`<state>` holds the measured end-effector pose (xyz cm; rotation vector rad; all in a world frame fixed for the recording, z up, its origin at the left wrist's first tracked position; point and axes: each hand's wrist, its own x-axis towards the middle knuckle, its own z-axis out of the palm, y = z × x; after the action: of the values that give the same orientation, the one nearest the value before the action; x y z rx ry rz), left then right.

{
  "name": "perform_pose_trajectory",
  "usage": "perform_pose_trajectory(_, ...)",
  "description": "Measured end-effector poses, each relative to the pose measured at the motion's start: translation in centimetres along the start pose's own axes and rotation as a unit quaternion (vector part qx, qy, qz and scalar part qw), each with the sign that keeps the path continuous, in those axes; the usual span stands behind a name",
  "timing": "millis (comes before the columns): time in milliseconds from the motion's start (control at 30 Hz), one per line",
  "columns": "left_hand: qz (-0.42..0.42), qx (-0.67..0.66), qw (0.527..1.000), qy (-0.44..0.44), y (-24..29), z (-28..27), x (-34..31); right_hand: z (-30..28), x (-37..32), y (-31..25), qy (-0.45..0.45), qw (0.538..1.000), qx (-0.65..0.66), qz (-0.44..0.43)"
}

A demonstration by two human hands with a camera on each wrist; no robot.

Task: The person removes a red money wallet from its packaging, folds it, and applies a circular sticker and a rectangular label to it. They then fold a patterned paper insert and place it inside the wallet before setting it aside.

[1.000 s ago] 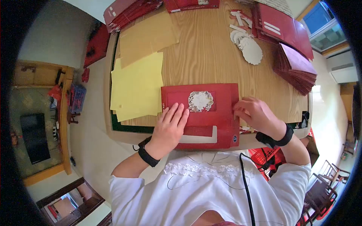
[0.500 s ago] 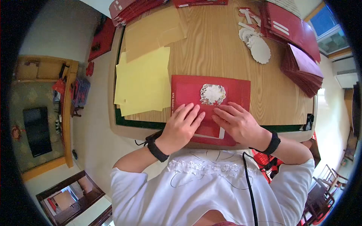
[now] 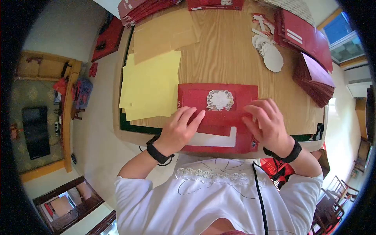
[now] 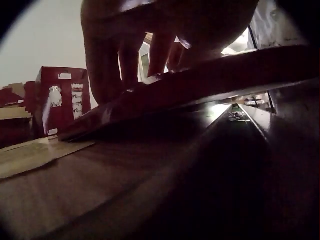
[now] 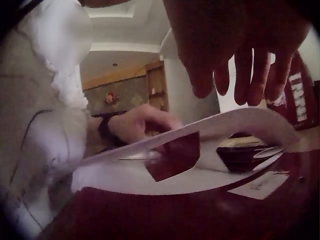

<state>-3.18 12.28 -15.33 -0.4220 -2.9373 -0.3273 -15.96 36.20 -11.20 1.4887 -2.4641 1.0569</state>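
A flat red printed cardboard folder (image 3: 192, 93) lies at the table's front edge. On it is a cream oval label (image 3: 220, 100) with a floral border; nearer the body, a pale strip (image 3: 211, 139) shows around a cut-out. The left hand (image 3: 178, 127) rests its fingers on the folder's left part. In the left wrist view, its fingers (image 4: 105, 75) press down on the red board. At the folder's right side is the right hand (image 3: 268, 123), fingers loosely bent over the edge. The right wrist view shows a flap (image 5: 125, 185) with cut-outs bowed up below that hand's fingers (image 5: 243, 80).
Yellow sheets (image 3: 150, 86) and tan sheets (image 3: 164, 33) lie on the left. At the right are white scalloped cutouts (image 3: 273, 58), stacked red folders (image 3: 303, 35) and a fanned dark red pile (image 3: 313, 84). More red packaging (image 3: 145, 9) stands at the far left.
The right hand moved in over the folder's middle, then back out to its right edge, uncovering the pale strip. The left hand stays on the left part.
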Motion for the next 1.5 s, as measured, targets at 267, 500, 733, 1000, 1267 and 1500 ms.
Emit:
perform_pose_trajectory(267,0.033,0.077,0.996,-0.026,0.9,0.3,0.4,-0.6,-1.4,-0.4,-0.081,0.991,-0.043,-0.097)
perform_pose_trajectory(500,0.051,0.007,0.999,-0.013,1.0,0.2,-0.6,2.7,-2.5,-0.3,-0.192,0.966,-0.102,-0.142)
perform_pose_trajectory(733,0.072,0.02,0.997,-0.008,0.9,0.2,-1.0,3.4,-2.0,-0.4,-0.182,0.968,-0.1,-0.141)
perform_pose_trajectory(1000,0.023,0.006,1.0,0.02,0.6,0.7,-0.5,4.4,-0.2,-1.2,-0.212,0.965,-0.124,-0.098)
perform_pose_trajectory(1267,-0.025,-0.061,0.995,0.07,0.0,-3.5,-0.2,-2.7,3.3,-3.4,-0.08,0.993,-0.07,-0.058)
perform_pose_trajectory(1500,-0.196,-0.019,0.963,0.183,-4.8,-9.6,-0.5,-11.4,5.6,5.1,0.049,0.979,-0.168,0.105)
